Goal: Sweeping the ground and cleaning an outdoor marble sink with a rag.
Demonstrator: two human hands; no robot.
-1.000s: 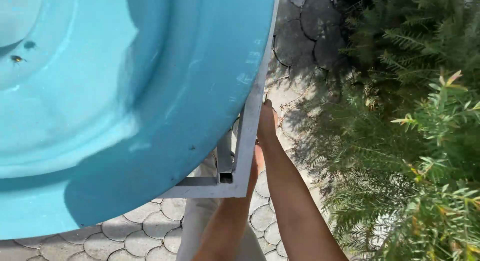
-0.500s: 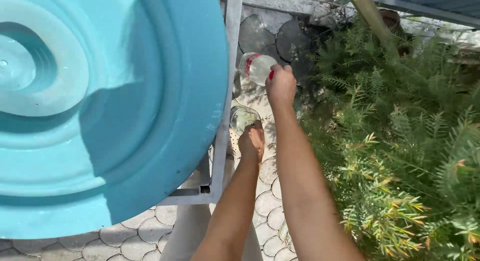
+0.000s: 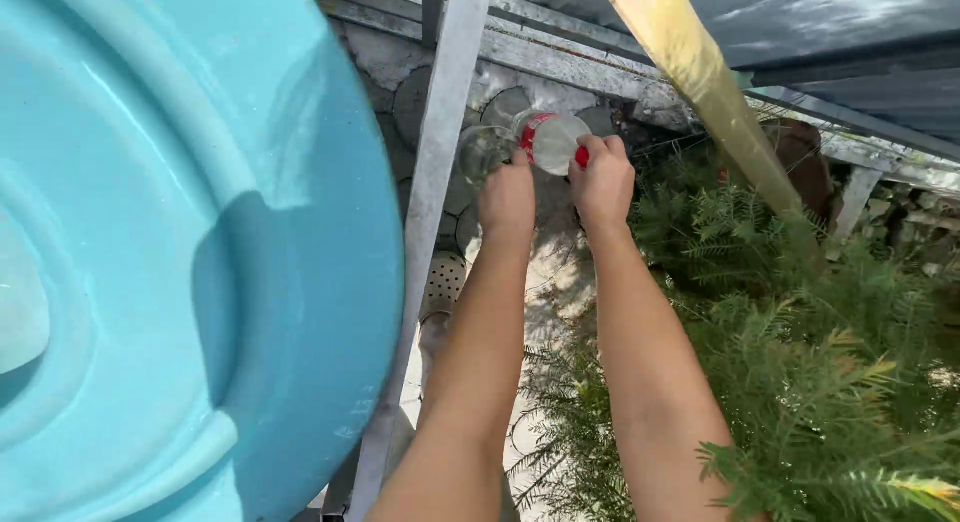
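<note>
Sunlit grey paving stones [image 3: 560, 282] and a low concrete ledge [image 3: 590, 57] form the backdrop of an outdoor corner, seen from above. Over the paving, near the ledge, a clear plastic bottle [image 3: 552, 140] with a red label lies tipped on its side, held up in the air between two outstretched bare arms. The right hand [image 3: 602, 182] is curled closed around the bottle's lower end, fingers wrapped over the top, red-painted nails showing. The left hand [image 3: 507, 194] is closed too, gripping a clear glass-like vessel [image 3: 484, 150] that sits just beside the bottle's neck, the two touching or nearly so; whether anything passes between them cannot be told.

Directly left of the hands, a grey metal frame bar [image 3: 432, 182] runs from the top of the view down to the bottom, standing between the hands and a large turquoise plastic tank [image 3: 180, 262], whose rounded, ribbed body fills the whole left half. Below the left forearm, a perforated round drain cover [image 3: 445, 279] is set in the paving, close to the bar.

To the right, feathery green shrubs [image 3: 800, 362] crowd in against the right forearm and cover the ground there. A pale yellowish pole [image 3: 700, 77] slants across the upper right, above the plants, with dark sheeting [image 3: 850, 22] behind it.
</note>
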